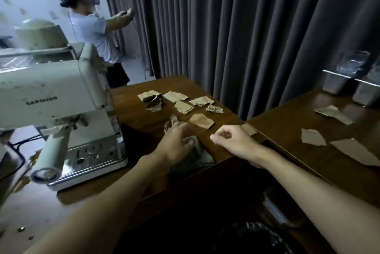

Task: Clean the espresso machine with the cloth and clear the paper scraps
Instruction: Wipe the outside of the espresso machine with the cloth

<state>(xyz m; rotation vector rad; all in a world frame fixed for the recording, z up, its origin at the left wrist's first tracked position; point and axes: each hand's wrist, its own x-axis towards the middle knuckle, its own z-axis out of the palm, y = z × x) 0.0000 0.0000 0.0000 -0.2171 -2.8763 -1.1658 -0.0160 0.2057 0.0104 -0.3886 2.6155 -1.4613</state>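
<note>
Left hand (176, 144) rests open on the cloth (197, 159); right hand (234, 139) is curled, contents indeterminate. Most paper scraps (176, 96) lie uncleared on the desk (139, 122).

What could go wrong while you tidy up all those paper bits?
The brown paper scrap at the corner of the wooden table could slide off if brushed. The long handle of the cream espresso machine sticks out near the left forearm, so a swing of the dark cloth under the left hand might knock it. Torn scraps on the right-hand wooden table could be forgotten.
</note>
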